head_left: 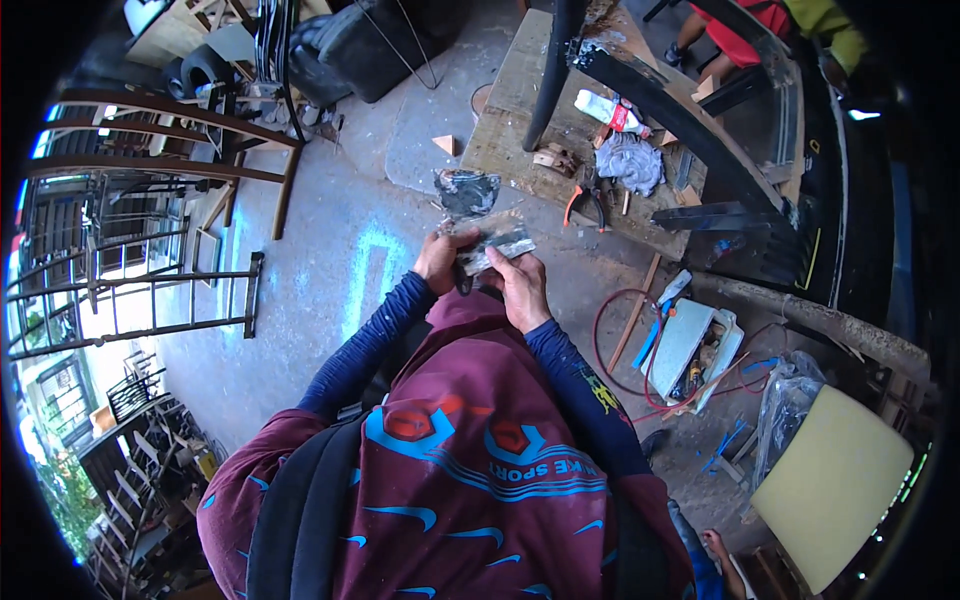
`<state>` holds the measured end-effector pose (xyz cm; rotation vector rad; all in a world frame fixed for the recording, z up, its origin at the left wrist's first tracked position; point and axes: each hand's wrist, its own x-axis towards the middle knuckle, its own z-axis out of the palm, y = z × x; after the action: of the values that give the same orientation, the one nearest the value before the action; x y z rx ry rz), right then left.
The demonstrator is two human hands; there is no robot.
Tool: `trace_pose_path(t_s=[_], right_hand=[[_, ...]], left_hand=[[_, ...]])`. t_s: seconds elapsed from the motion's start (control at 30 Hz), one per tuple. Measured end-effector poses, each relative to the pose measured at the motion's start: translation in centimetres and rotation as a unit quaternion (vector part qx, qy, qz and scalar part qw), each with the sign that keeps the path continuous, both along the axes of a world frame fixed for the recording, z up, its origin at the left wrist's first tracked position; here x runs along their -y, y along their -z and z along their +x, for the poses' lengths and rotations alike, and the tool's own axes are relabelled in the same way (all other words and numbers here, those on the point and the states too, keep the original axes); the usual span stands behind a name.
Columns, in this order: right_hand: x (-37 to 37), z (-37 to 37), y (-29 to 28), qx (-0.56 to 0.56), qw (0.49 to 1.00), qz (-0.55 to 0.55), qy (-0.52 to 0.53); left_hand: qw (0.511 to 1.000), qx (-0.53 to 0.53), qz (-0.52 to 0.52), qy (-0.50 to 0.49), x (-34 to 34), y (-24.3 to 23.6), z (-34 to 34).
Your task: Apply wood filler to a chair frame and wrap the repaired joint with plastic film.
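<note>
In front of my body, both hands hold a flat, thin plate [508, 240] with grey and whitish smears on it. My left hand [438, 262] has its fingers closed on the plate's left edge. My right hand [521, 290] pinches its near edge, with the thumb on top. A dark piece like a handle [463, 281] shows under the plate between the hands; what it belongs to is hidden. Just beyond the plate is a dark, smeared piece [467, 190], perhaps a tin or a scrap. I cannot tell what it rests on.
A wooden bench [500, 140] ahead bears a white bottle [610, 111], a grey rag [630, 163], orange-handled pliers [585, 207] and a black frame [680, 130]. At right lie a toolbox [675, 345], a red hose [598, 345] and a yellow chair back [835, 490]. Metal frames [250, 295] stand left.
</note>
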<state>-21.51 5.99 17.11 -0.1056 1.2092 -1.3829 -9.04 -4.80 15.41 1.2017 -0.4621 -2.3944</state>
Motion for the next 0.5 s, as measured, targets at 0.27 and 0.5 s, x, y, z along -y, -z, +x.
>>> trace_pose_path(t_s=[0.27,0.5], right_hand=[[-25.8,-0.7,7.7,-0.614,0.777,0.116,-0.071],[-41.1,0.9,-21.6,-0.453,0.811,0.297,-0.222]], left_hand=[[0.72,0.437,-0.491,0.222,-3.4,0.0,12.7],[0.597,0.428,-0.369,0.57,-12.9,4.1,31.9]])
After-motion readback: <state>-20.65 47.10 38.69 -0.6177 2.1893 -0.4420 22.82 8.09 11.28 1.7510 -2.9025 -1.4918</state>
